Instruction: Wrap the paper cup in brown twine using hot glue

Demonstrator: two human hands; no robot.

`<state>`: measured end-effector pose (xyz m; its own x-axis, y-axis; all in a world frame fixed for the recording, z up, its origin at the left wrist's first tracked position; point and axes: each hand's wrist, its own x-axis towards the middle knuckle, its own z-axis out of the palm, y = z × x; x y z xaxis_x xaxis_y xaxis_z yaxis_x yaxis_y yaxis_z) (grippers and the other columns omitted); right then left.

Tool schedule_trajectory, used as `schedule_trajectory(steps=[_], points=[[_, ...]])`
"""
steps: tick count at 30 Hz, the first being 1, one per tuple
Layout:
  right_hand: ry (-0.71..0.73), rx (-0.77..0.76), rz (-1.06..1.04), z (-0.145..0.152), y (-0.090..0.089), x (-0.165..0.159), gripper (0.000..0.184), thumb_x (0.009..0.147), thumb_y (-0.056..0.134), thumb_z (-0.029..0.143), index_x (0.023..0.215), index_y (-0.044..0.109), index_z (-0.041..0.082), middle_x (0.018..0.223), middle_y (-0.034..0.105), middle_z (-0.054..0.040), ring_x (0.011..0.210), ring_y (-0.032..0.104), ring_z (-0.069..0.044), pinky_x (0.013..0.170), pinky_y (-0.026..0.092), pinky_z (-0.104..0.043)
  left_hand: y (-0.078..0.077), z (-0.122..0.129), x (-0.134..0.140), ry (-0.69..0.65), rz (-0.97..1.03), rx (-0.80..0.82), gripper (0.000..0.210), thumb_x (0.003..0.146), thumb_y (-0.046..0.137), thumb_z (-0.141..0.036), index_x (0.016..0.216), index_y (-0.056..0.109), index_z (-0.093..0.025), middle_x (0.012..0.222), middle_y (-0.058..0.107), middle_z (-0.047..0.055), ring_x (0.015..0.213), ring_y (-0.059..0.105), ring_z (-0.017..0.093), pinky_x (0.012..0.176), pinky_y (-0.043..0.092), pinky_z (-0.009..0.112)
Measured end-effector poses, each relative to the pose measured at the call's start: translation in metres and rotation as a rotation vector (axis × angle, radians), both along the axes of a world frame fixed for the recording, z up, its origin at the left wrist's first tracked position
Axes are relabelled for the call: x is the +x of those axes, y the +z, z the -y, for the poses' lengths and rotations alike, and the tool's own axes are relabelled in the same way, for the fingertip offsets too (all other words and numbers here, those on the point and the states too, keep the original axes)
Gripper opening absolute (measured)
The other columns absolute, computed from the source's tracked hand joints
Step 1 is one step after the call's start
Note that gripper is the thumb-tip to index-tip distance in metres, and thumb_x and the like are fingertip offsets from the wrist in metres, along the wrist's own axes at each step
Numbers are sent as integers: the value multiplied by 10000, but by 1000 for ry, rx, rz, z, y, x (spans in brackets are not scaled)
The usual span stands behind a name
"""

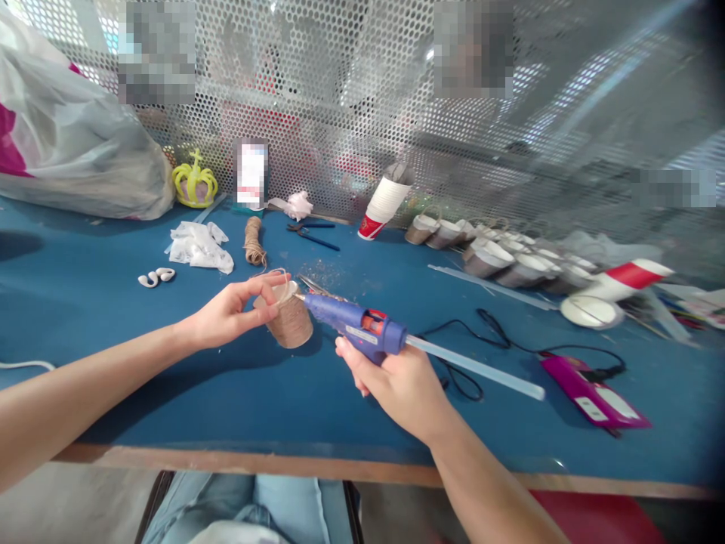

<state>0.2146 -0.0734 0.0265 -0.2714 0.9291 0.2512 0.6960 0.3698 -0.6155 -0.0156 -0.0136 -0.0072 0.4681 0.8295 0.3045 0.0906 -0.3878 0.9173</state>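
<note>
My left hand [241, 306] grips the rim of a twine-wrapped paper cup [291, 321], which tilts a little above the blue table. A loop of twine [280, 279] stands up at the cup's rim beside my fingers. In my right hand [396, 374] is a blue hot glue gun [354, 321], its nozzle at the cup's upper right edge. A long clear glue stick [481, 368] juts from the back of the gun. Scissors [314, 285] lie partly hidden behind the gun.
A ball of twine [254, 242], pliers [314, 236] and white plastic wrap [199, 245] lie behind the cup. Several wrapped cups [490, 255] and a stack of paper cups [385, 204] stand farther back. A black cord [498, 332] runs to a purple power strip [594, 393].
</note>
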Motion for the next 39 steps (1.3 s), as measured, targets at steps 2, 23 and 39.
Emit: schedule_trajectory(steps=[2,23,39], points=[[16,-1,8,0,0,0,333,841,456,356,554,516,197,386,519,25,383,540,-123,466,457,-245,0,0,0,-5,-5,5,180,818,554,-320,737,519,-163,1350,453,156,1331,284,270,1086,189,480],[24,90,32,4,0,-4,282,828,489,330,575,538,217,450,545,-2,525,601,-173,502,460,-260,0,1,-1,-4,-7,-2,206,813,557,-348,737,518,-161,1355,448,149,1336,269,272,1087,198,459],[64,116,39,3,0,-4,234,827,494,325,643,585,212,483,580,0,557,621,-174,519,478,-256,1,1,-1,14,-32,0,208,801,563,-361,727,518,-172,1350,461,128,1338,262,284,1088,187,483]])
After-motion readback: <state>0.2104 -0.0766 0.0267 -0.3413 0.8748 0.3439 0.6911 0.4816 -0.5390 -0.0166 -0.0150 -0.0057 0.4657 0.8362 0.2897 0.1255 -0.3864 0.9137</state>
